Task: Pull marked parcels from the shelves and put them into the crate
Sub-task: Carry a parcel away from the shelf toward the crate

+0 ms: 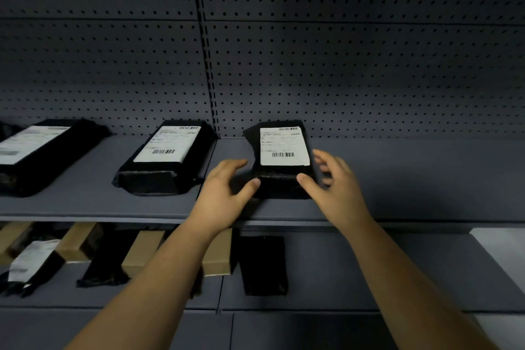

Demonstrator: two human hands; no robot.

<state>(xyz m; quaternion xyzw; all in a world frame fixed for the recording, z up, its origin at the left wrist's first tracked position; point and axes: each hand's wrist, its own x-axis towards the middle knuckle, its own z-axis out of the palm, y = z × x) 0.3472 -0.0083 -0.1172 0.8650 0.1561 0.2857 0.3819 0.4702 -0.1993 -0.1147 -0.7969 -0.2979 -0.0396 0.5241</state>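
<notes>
I have both hands at one labelled parcel (284,148), which lies flat on the upper shelf (397,179), between its front edge and the pegboard back. My left hand (224,190) and right hand (335,182) are spread, one on each side, thumbs at the parcel's near corners; no closed grip is visible. Judgement: extraction is only starting. A second parcel (167,156) and a third parcel (37,150) lie toward the shelf's left end. The crate is out of view; its fill cannot be told.

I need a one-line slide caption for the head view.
The left hand and right hand flank a black labelled parcel on the shelf.
</notes>
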